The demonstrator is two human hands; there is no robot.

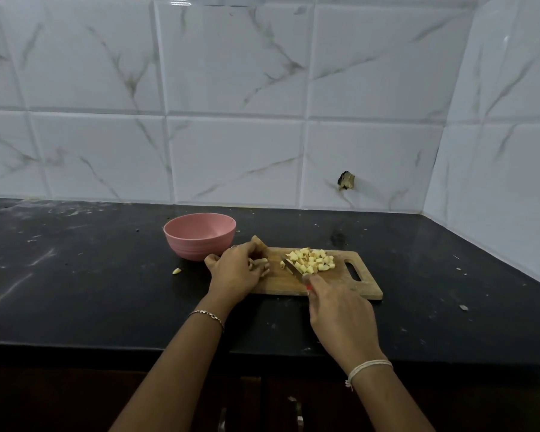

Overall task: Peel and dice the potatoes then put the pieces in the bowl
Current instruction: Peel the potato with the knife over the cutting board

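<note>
The left hand's (pixel 236 271) fingers curl down and pinch together a few potato strips (pixel 260 265), perhaps three, at the left end of the cutting board (pixel 340 286). The right hand (pixel 337 310) wraps round one knife (pixel 291 269), its tip just beside the single pile of diced potato (pixel 312 260). One pink bowl (pixel 200 236) stands just behind the left hand. One stray piece (pixel 176 270) lies on the black counter (pixel 75 291), which stretches wide either side of the board.
</note>
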